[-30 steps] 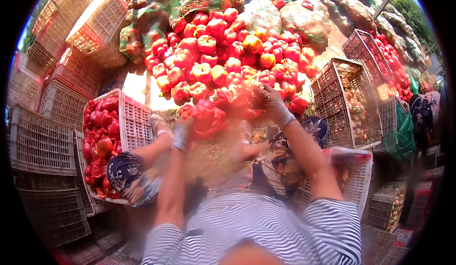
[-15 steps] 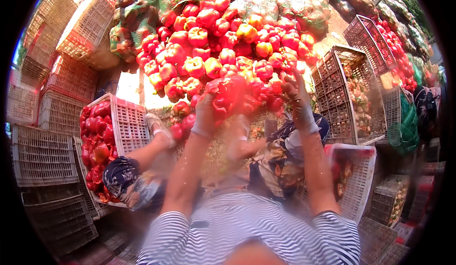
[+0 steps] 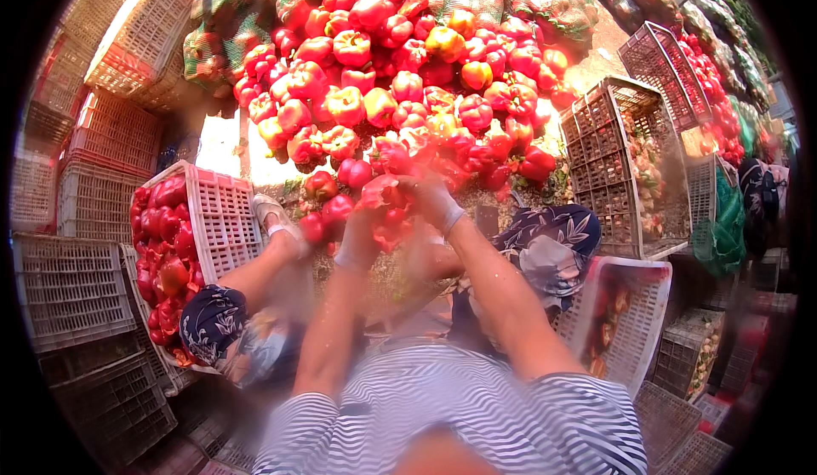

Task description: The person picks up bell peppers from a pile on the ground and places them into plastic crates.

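A red bell pepper (image 3: 380, 192) is held in front of me, just short of the heap. My left hand (image 3: 357, 238), in a pale glove, closes around its near left side. My right hand (image 3: 432, 200), gloved too, meets the same pepper from the right with its fingers bent against it. The fingertips are partly hidden and blurred by glare. Past both hands spreads a large pile of red bell peppers (image 3: 345, 105), a few of them tinged yellow. Some loose peppers (image 3: 338, 209) lie close to my left hand.
A white crate (image 3: 225, 224) full of red peppers stands by my left leg. On the right are a brown crate (image 3: 604, 168) with pepper scraps and a white crate (image 3: 634, 326). Stacked crates (image 3: 72, 292) line the left; filled mesh sacks (image 3: 549, 2) lie behind the pile.
My right hand has swung left from its raised, spread position and come onto the pepper. My left hand has lowered slightly toward me. The view has shifted a little.
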